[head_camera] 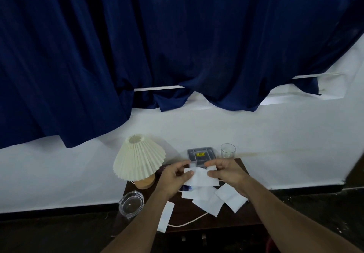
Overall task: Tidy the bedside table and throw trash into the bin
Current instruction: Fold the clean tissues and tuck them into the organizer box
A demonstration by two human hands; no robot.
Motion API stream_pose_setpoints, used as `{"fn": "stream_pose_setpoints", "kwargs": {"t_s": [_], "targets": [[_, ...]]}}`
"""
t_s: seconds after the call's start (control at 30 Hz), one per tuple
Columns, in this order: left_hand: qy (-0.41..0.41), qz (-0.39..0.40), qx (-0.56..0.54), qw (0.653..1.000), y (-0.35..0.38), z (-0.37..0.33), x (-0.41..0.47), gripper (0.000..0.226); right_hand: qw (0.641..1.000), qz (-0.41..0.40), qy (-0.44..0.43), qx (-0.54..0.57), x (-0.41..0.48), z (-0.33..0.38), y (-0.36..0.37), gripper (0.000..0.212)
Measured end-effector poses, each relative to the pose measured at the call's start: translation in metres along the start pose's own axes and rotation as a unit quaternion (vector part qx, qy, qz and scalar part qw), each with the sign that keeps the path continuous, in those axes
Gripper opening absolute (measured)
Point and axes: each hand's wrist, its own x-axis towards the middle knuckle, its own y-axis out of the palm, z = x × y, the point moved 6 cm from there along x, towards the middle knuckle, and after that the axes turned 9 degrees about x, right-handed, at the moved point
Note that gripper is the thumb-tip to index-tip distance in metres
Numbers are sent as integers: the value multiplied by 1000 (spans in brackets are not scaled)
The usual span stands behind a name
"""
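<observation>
Above the dark wooden counter (197, 218), both hands hold one white sheet of paper (201, 178) between them — the left hand (175, 176) pinches its left edge with thumb and fingers, the right hand (224, 172) grips its right edge. Under the sheet lie more loose white papers (212, 200), overlapping, and another piece (166, 216) rests near the front left edge. A pleated cream lamp (138, 161) with a wooden base stands at the back left; its pale cord (189, 222) trails across the counter. A clear glass ashtray (131, 204) sits at the left edge. Behind the hands, a grey plastic box (201, 154) bears a yellow label — its writing is too small to read. An empty drinking glass (227, 150) stands beside it. Dark blue curtains (157, 45) hang over a white wall (256, 134).
</observation>
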Motion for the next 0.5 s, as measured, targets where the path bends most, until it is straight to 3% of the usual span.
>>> {"fn": "stream_pose_setpoints", "kwargs": {"t_s": [0.3,0.5], "targets": [[-15,-89,-10,996,-16,11,-4,10,999,-13,-18,-35,6,6,2,31],[19,-122,108,987,-19,6,-10,13,987,-47,-85,-124,12,18,9,21]]}}
